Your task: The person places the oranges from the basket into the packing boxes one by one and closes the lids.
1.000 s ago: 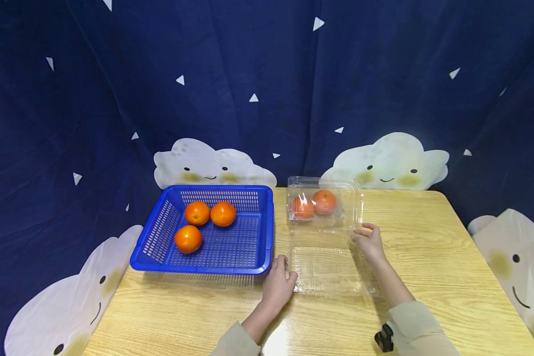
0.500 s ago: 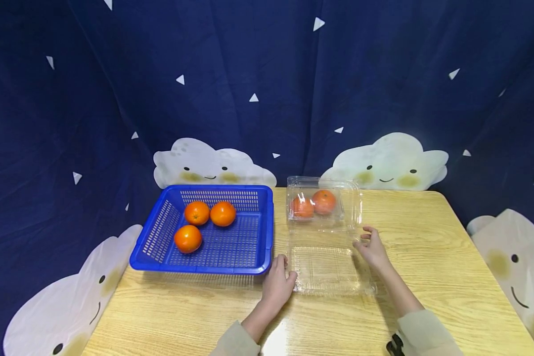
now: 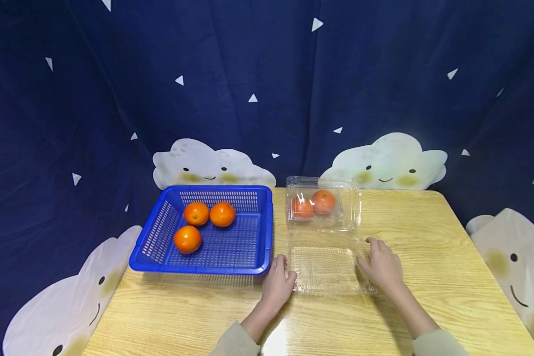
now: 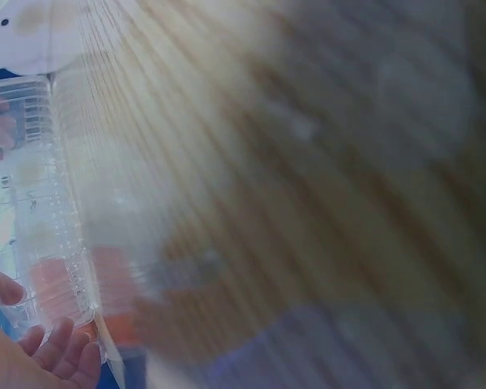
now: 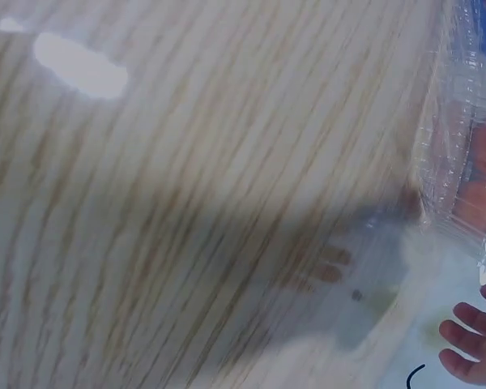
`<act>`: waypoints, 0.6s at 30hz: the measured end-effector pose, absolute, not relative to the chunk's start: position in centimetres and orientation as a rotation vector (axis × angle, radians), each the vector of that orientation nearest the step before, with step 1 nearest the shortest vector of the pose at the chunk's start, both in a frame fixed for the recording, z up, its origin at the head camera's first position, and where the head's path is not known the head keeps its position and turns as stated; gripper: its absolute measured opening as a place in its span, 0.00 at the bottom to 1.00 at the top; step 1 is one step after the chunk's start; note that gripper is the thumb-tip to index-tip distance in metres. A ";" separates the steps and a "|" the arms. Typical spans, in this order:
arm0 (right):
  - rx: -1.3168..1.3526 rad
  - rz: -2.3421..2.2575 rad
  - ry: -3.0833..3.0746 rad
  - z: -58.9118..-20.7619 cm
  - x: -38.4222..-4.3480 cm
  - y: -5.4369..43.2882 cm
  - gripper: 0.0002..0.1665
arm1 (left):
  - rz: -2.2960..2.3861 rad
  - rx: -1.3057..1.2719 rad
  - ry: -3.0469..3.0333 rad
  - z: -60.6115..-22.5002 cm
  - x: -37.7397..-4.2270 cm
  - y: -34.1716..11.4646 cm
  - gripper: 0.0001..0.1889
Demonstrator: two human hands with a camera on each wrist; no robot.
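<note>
A clear plastic clamshell box (image 3: 324, 269) lies unfolded on the table. Two oranges (image 3: 323, 202) show through the plastic of its far half. My left hand (image 3: 277, 283) rests by the near half's left edge, its thumb at the edge and its fingers loosely bent. Along the right side of that half is my right hand (image 3: 384, 267), thumb and fingers spread apart with nothing between them. The right wrist view shows the fingers (image 5: 470, 332) relaxed, beside the plastic. In the left wrist view, the left fingers (image 4: 65, 352) are also loose.
Left of the box stands a blue plastic basket (image 3: 267, 232) holding three oranges (image 3: 188, 240). A wooden table (image 3: 454, 277) carries everything. Behind it hangs a dark blue curtain (image 3: 231, 59) with cloud prints.
My right hand has moved back toward me and slightly right along the box's side, its fingers turning forward. My left hand, the box and the oranges stay in place.
</note>
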State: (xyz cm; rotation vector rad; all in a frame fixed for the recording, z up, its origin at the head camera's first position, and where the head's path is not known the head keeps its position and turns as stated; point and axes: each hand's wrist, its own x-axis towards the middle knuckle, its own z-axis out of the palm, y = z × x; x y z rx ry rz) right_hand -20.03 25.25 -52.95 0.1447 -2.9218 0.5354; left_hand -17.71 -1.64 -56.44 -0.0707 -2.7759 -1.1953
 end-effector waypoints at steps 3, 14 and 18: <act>0.151 0.459 -2.942 -53.0 -19.7 25.4 0.34 | -1.189 -0.074 -2.771 -56.4 -17.7 -1.7 0.12; 0.119 0.390 -3.002 -54.0 -19.3 25.7 0.30 | -1.202 -0.066 -2.766 -56.4 -17.6 -1.6 0.13; 0.113 0.386 -3.020 -54.2 -19.3 25.7 0.28 | -1.186 -0.059 -2.759 -56.5 -17.6 -1.6 0.13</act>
